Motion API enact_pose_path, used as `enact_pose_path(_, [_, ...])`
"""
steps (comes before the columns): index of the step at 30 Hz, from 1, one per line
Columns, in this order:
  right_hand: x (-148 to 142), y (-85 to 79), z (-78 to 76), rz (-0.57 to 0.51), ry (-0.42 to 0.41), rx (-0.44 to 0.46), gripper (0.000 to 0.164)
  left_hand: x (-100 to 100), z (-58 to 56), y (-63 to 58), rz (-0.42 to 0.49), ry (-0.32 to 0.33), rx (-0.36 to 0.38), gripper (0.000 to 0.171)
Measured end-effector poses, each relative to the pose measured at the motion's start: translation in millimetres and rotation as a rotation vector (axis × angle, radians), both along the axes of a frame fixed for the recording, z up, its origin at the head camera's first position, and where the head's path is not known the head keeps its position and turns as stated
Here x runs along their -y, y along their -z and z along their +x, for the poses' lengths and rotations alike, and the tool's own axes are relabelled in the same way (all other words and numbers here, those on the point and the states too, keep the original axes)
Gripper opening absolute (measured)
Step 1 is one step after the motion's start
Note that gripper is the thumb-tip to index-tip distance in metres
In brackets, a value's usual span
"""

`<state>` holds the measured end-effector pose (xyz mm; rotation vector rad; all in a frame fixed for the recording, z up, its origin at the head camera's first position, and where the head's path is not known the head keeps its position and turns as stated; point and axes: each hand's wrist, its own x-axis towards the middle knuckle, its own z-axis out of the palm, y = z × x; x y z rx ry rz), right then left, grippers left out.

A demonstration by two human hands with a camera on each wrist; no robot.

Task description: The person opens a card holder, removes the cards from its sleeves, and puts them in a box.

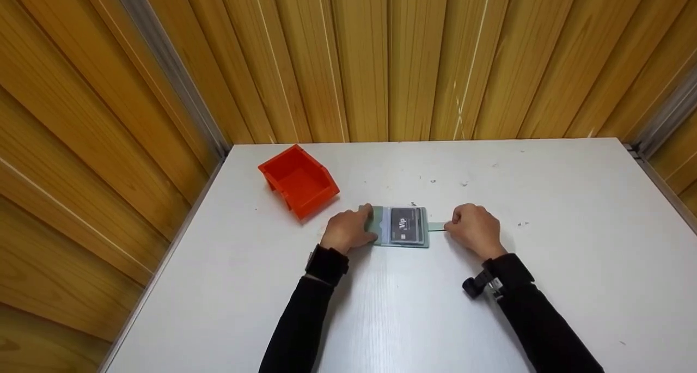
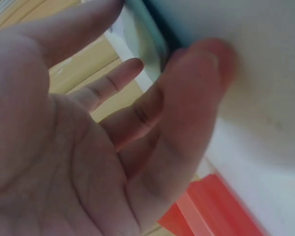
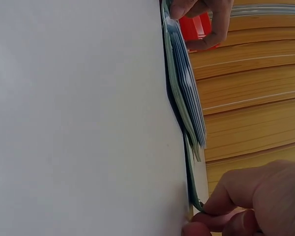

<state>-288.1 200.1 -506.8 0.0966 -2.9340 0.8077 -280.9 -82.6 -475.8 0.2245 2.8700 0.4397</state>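
An open green card holder (image 1: 377, 223) lies on the white table, a dark card reading "Vip" (image 1: 405, 225) showing in a clear sleeve on its right side. My left hand (image 1: 348, 230) holds the holder's left cover, with the thumb at the near part and a finger at the far edge. In the left wrist view, fingertips of the left hand (image 2: 152, 108) meet the green edge. My right hand (image 1: 477, 228) pinches the end of the green strap (image 1: 437, 226) that sticks out rightward. From the right wrist view, a stack of sleeves (image 3: 189, 83) fans above the cover.
An orange-red plastic bin (image 1: 299, 183) stands at the back left, beyond my left hand. Wood-patterned panels (image 1: 359, 62) rise behind the white table (image 1: 381, 318) and along its left side. Small dark marks dot the tabletop.
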Motion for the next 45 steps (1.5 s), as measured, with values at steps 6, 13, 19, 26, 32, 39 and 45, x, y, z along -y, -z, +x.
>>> enact_pose_path(6, [-15,-5.6,-4.3,0.023,-0.003,0.089,0.016,-10,0.7,6.1,0.014,0.028,-0.038,0.056])
enact_pose_path(13, [-39,-12.5,-7.8,0.04,-0.038,0.203,0.023,-25,1.9,11.0,0.032,0.064,-0.03,0.058])
enact_pose_path(19, [-51,-12.6,-8.9,0.021,-0.069,0.255,0.026,-29,3.2,13.2,0.011,0.087,-0.048,0.058])
enact_pose_path(26, [-42,-16.2,-7.8,-0.042,-0.111,0.064,0.032,-28,2.7,13.3,0.011,0.11,-0.047,0.057])
enact_pose_path(32, [-22,-9.0,-7.3,-0.072,-0.382,0.073,0.07,-28,4.3,11.5,0.013,0.128,-0.066,0.052])
enact_pose_path(39, [-17,3.4,-8.2,-0.004,-0.414,0.15,0.091,-28,5.1,11.4,0.012,0.128,-0.063,0.051])
enact_pose_path(45, [-20,7.2,-11.1,0.015,-0.423,0.148,0.09,-27,5.1,11.8,0.017,0.124,-0.063,0.053])
